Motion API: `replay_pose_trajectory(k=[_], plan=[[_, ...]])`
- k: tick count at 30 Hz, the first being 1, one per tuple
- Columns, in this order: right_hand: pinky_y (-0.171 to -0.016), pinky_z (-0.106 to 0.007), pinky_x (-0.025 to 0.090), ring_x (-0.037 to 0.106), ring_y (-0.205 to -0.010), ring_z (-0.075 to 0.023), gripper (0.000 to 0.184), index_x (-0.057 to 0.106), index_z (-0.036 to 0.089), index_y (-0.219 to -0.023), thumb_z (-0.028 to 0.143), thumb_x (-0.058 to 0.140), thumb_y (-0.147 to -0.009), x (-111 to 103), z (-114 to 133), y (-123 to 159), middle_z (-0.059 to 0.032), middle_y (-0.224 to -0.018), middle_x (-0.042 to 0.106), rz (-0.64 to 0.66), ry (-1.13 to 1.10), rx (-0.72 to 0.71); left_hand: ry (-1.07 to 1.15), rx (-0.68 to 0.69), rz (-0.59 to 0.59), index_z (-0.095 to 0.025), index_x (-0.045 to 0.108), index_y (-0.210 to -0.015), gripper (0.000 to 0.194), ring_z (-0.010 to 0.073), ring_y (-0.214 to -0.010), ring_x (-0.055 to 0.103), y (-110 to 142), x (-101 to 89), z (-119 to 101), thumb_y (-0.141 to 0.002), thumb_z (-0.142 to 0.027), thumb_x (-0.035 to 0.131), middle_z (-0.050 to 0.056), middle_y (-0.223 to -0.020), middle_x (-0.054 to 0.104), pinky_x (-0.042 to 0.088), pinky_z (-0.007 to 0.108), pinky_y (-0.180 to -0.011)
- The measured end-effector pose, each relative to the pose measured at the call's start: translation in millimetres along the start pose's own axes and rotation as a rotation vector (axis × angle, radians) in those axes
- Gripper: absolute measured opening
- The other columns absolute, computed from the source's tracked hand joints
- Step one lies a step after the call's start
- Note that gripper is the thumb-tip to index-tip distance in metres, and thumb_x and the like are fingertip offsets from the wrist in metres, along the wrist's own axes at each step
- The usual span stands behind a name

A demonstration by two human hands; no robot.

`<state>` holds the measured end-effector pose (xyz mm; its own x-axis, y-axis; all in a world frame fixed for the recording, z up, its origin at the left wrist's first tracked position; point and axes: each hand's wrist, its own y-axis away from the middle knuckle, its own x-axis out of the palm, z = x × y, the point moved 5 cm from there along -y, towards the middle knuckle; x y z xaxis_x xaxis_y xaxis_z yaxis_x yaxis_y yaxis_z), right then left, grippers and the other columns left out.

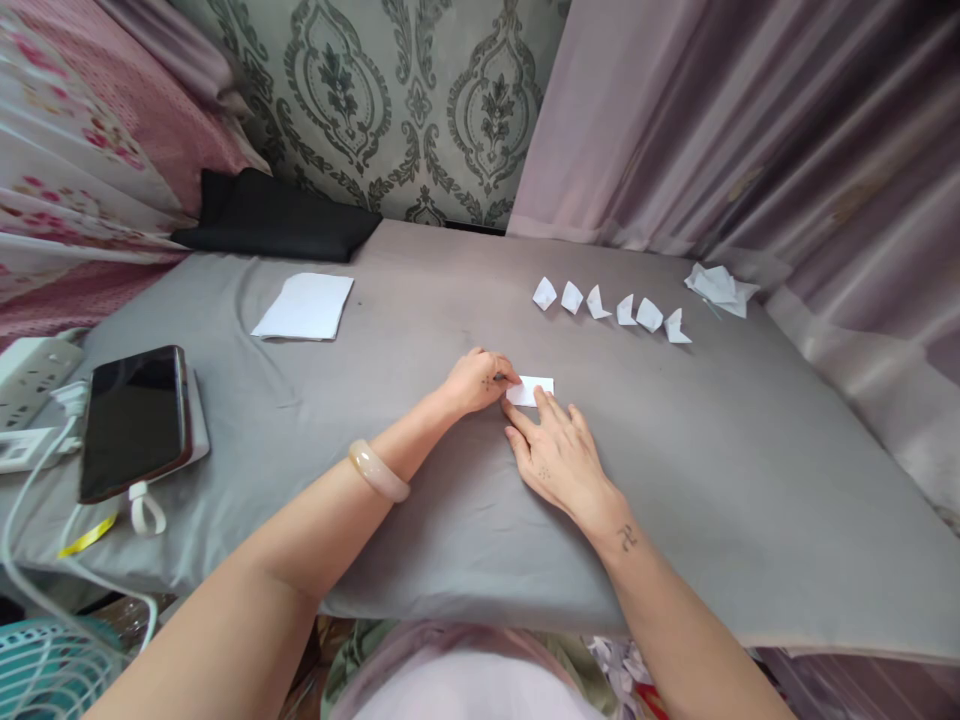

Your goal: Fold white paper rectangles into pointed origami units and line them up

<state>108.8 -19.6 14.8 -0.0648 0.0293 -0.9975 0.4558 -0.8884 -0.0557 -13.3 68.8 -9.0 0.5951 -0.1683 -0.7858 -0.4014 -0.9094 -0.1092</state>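
Observation:
A small folded white paper (537, 386) lies flat on the grey cloth in front of me. At its left end, my left hand (481, 381) has its fingers closed on the edge. A small dark detail shows by those fingers, too small to make out. My right hand (559, 450) lies palm down with its fingers spread. Its fingertips touch the lower edge of the paper. Beyond the hands, to the right, stands a row of several small folded paper pieces (571, 298).
A stack of white paper (309, 306) lies at the back left, before a folded black cloth (281, 217). Loose paper pieces (721, 288) are heaped at the back right. On the left are a phone (135, 420), a power strip (34, 380) and white cables. Curtains border the table (750, 480).

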Motion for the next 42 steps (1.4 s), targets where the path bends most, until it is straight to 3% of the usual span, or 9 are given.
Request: replay_pose_trajectory(k=[5,8,11,16,23,30,38,42], plan=[[-0.108,-0.051,0.029,0.038,-0.135,-0.0306,0.042,0.052,0.025,-0.134,0.031,0.038,-0.095,-0.6,-7.3,2.4,-0.0157,-0.147,0.041,-0.015,-0.076,-0.037,-0.105,-0.048,-0.077,-0.026,0.076,-0.095,0.023,0.0226,-0.096,0.057,12.8,0.3,-8.4,-0.083,-0.028,0.057,0.002,-0.114,0.068,0.041,0.039,-0.093],[-0.11,-0.043,0.031,0.042,-0.133,-0.0253,0.044,0.049,0.015,-0.135,0.026,0.036,-0.094,0.3,-15.2,2.4,-0.0156,-0.144,0.045,-0.019,-0.159,-0.028,-0.148,-0.075,-0.108,-0.028,0.074,-0.1,0.025,0.0259,-0.099,0.053,22.7,1.6,-15.1,-0.085,-0.033,0.055,0.001,-0.115,0.066,0.042,0.04,-0.088],[-0.11,-0.042,0.032,0.042,-0.133,-0.0257,0.051,0.041,0.007,-0.14,0.027,0.035,-0.093,2.8,-15.2,2.7,-0.0176,-0.144,0.044,-0.028,-0.16,-0.001,-0.182,-0.092,-0.123,-0.03,0.071,-0.107,0.028,0.0283,-0.103,0.049,31.4,3.6,-21.3,-0.088,-0.031,0.05,0.001,-0.12,0.064,0.041,0.043,-0.085],[-0.109,-0.046,0.03,0.032,-0.138,-0.0325,0.052,0.041,0.011,-0.142,0.033,0.035,-0.095,7.0,-2.0,4.9,-0.021,-0.149,0.035,-0.044,-0.068,0.035,-0.193,-0.141,-0.12,-0.033,0.066,-0.115,0.034,0.0285,-0.107,0.047,39.5,7.1,-26.2,-0.09,-0.023,0.044,0.001,-0.126,0.06,0.039,0.043,-0.084],[-0.109,-0.045,0.031,0.034,-0.137,-0.0305,0.049,0.045,0.015,-0.14,0.036,0.031,-0.098,8.0,-1.2,4.9,-0.0196,-0.148,0.037,-0.051,-0.072,0.082,-0.191,-0.18,-0.113,-0.035,0.065,-0.114,0.032,0.0285,-0.108,0.046,41.3,6.0,-24.1,-0.091,-0.026,0.045,0.0,-0.127,0.059,0.037,0.043,-0.085],[-0.104,-0.044,0.038,0.039,-0.133,-0.031,0.051,0.047,0.009,-0.138,0.036,0.029,-0.098,7.0,-17.1,10.9,-0.0202,-0.145,0.042,-0.066,-0.05,0.156,-0.167,-0.182,-0.091,-0.034,0.065,-0.115,0.034,0.0289,-0.112,0.044,41.8,5.5,-23.8,-0.091,-0.025,0.043,0.002,-0.128,0.058,0.036,0.045,-0.087],[-0.101,-0.044,0.041,0.044,-0.129,-0.0306,0.048,0.053,0.005,-0.131,0.031,0.032,-0.097,4.2,-34.3,17.5,-0.0197,-0.141,0.047,-0.087,-0.043,0.192,-0.08,-0.172,-0.149,-0.03,0.068,-0.105,0.026,0.0281,-0.111,0.047,42.9,5.8,-21.9,-0.089,-0.024,0.049,0.002,-0.123,0.062,0.034,0.047,-0.09],[-0.091,-0.041,0.047,0.053,-0.118,-0.0279,0.038,0.063,0.014,-0.116,0.031,0.036,-0.096,-2.7,-50.4,10.9,-0.0135,-0.129,0.059,-0.122,-0.129,0.246,-0.01,-0.238,-0.201,-0.026,0.064,-0.107,0.023,0.0269,-0.109,0.05,43.0,0.9,-21.3,-0.086,-0.026,0.057,0.006,-0.119,0.062,0.035,0.045,-0.093]])
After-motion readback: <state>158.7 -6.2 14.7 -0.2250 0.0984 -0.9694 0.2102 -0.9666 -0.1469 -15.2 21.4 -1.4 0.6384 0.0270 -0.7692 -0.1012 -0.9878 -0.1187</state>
